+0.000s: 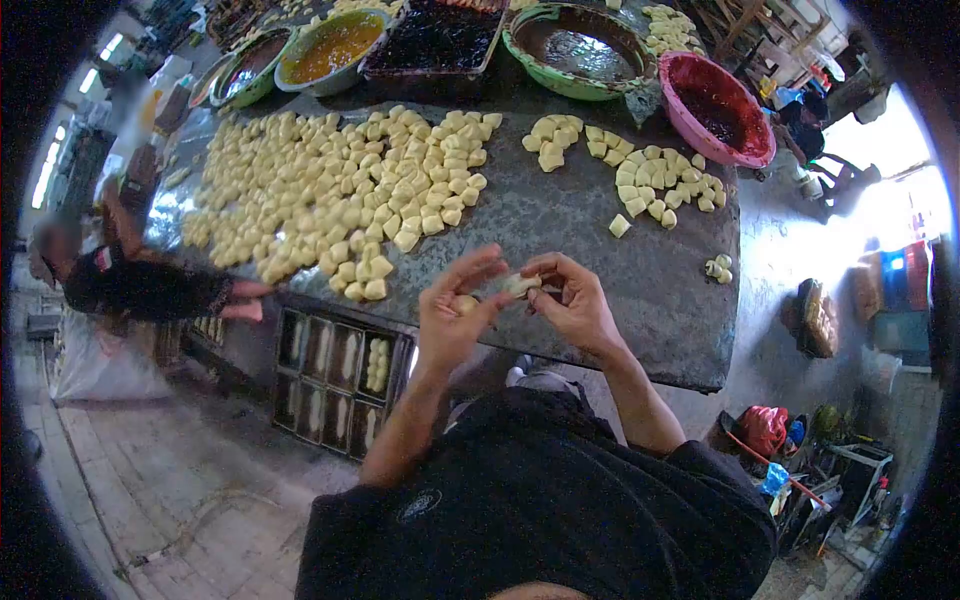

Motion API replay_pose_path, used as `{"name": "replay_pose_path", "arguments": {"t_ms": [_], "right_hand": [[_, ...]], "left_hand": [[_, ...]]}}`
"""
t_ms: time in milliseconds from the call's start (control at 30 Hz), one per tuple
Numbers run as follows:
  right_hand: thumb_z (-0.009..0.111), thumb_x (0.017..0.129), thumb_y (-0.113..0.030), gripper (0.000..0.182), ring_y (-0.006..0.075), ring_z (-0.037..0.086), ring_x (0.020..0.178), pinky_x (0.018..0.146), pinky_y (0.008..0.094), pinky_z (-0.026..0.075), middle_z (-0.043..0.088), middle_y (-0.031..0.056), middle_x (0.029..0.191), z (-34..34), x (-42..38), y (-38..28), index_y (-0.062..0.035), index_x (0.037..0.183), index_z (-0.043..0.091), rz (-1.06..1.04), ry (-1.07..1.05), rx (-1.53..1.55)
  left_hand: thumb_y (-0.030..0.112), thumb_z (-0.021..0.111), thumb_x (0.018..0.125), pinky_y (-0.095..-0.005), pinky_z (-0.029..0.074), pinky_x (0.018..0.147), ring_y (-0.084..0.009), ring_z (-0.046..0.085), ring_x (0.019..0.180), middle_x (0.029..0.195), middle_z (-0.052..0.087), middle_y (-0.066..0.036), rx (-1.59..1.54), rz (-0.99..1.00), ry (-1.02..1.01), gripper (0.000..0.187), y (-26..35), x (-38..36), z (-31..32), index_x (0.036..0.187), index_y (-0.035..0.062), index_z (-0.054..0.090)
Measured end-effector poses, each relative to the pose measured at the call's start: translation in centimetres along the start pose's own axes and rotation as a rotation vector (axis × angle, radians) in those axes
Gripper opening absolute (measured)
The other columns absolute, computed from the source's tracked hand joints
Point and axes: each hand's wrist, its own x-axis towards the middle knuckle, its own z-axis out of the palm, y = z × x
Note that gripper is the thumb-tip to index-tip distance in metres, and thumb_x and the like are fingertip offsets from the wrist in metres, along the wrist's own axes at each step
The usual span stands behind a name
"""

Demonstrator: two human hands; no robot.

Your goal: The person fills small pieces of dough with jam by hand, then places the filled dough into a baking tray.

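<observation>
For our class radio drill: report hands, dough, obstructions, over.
Left hand and right hand on one dough piece. Second piece against left palm. Nothing seen blocking.

Dough piece [520,287] partly hidden by fingers [547,262], co-worker's head [58,248] blurred; black shirt [520,500] cut off below

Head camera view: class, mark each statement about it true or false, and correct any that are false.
1. The left hand and right hand meet at a small dough piece. True.
2. The pink basin holds bright orange liquid. False: its contents are dark red.
3. The larger spread of dough pieces lies towards the right end of the table. False: it lies towards the left.
4. Every compartment of the metal tray holds rounded pale pieces. False: they show in only one.
5. The pink basin stands to the right of the dark rectangular tray. True.
</observation>
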Motion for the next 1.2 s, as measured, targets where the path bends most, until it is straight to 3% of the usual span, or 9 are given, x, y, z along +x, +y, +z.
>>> {"name": "replay_pose_path", "arguments": {"t_ms": [233, 300, 367, 467, 567, 700, 733, 867, 1200], "right_hand": [[0.071, 0.075, 0.001, 0.044, 0.0292, 0.052, 0.12, 0.09, 0.0351, 0.052, 0.046, 0.0178, 0.133, -0.3, -0.6, 9.5, -0.0087, 0.117, 0.062, -0.22, 0.073, -0.745], [0.07, 0.08, -0.001, 0.034, 0.0237, 0.057, 0.113, 0.089, 0.0332, 0.052, 0.052, 0.0135, 0.128, 3.4, -2.4, 8.6, -0.0057, 0.113, 0.064, -0.095, 0.058, -0.332], [0.07, 0.083, -0.003, 0.027, 0.0205, 0.059, 0.109, 0.087, 0.0318, 0.052, 0.056, 0.0109, 0.124, 7.9, -3.6, 6.7, -0.0032, 0.11, 0.064, 0.013, -0.031, 0.102], [0.069, 0.087, -0.004, 0.029, 0.0174, 0.064, 0.098, 0.081, 0.0286, 0.053, 0.062, 0.0084, 0.115, 11.0, -4.6, 6.2, 0.0004, 0.114, 0.06, 0.019, -0.054, -0.044], [0.069, 0.088, -0.005, 0.03, 0.0156, 0.066, 0.094, 0.078, 0.0283, 0.055, 0.065, 0.0105, 0.105, 12.8, -5.5, 4.8, 0.0026, 0.116, 0.059, 0.114, 0.031, 0.13], [0.069, 0.089, -0.007, 0.025, 0.014, 0.064, 0.093, 0.077, 0.0282, 0.054, 0.068, 0.0077, 0.095, 16.0, -8.4, 3.4, 0.003, 0.11, 0.062, 0.109, 0.026, 0.249], [0.069, 0.089, -0.008, 0.025, 0.0136, 0.064, 0.093, 0.077, 0.028, 0.054, 0.068, 0.0072, 0.096, 16.6, -9.7, 3.2, 0.0028, 0.11, 0.062, 0.09, -0.006, 0.166], [0.069, 0.089, -0.008, 0.023, 0.0111, 0.062, 0.091, 0.081, 0.0268, 0.051, 0.068, 0.0052, 0.099, 16.0, -11.3, 2.9, 0.0017, 0.109, 0.063, -0.093, -0.081, 0.202], [0.078, 0.075, -0.023, 0.048, 0.0211, 0.062, 0.085, 0.061, 0.0325, 0.055, 0.058, 0.0141, 0.105, 10.7, -8.6, -0.7, 0.0044, 0.109, 0.058, -0.198, -0.446, 0.893]], "left_hand": [[0.006, 0.049, 0.099, -0.0322, 0.052, 0.09, -0.0229, 0.056, 0.12, 0.136, 0.054, -0.011, -0.118, 0.189, 0.281, 0.033, -3.5, -1.8, -4.8, 0.131, 0.001, 0.053], [0.004, 0.048, 0.1, -0.0337, 0.049, 0.095, -0.0226, 0.056, 0.12, 0.138, 0.053, -0.011, -0.162, 0.111, 0.292, 0.031, -4.6, -3.7, -5.3, 0.131, 0.0011, 0.054], [0.034, 0.045, 0.102, -0.0386, 0.042, 0.103, -0.0284, 0.047, 0.129, 0.149, 0.038, -0.013, -0.224, -0.007, 0.188, 0.051, -5.7, -4.9, -5.3, 0.146, 0.0091, 0.036], [0.074, 0.027, 0.092, -0.0473, 0.035, 0.108, -0.0369, 0.031, 0.139, 0.159, 0.018, -0.013, -0.589, -0.218, 0.092, 0.088, -4.5, -6.9, -4.7, 0.155, 0.0176, 0.007], [0.078, 0.022, 0.089, -0.0507, 0.027, 0.111, -0.038, 0.03, 0.139, 0.159, 0.015, -0.012, -0.42, -0.004, 0.119, 0.092, -4.5, -8.4, -6.5, 0.155, 0.0172, 0.005], [0.067, 0.032, 0.095, -0.0537, 0.023, 0.111, -0.0323, 0.041, 0.134, 0.131, 0.06, -0.01, 0.606, 0.718, 0.05, 0.072, -2.8, -10.6, -9.3, 0.134, 0.0097, 0.054], [0.061, 0.046, 0.093, -0.0522, 0.029, 0.109, -0.027, 0.056, 0.122, 0.1, 0.073, -0.004, 0.528, 0.851, 0.098, 0.058, -2.0, -10.9, -8.2, 0.108, 0.0099, 0.07], [0.049, 0.07, 0.08, -0.0486, 0.044, 0.098, -0.0227, 0.067, 0.104, 0.098, 0.072, -0.002, 0.474, 1.08, -0.101, 0.042, 0.5, -10.4, -8.5, 0.098, 0.0107, 0.071], [0.041, 0.078, 0.074, -0.0457, 0.051, 0.092, -0.0281, 0.068, 0.103, 0.105, 0.071, -0.008, 0.039, 1.146, -0.487, 0.046, 2.9, -3.1, -3.4, 0.105, 0.0088, 0.069]]}}
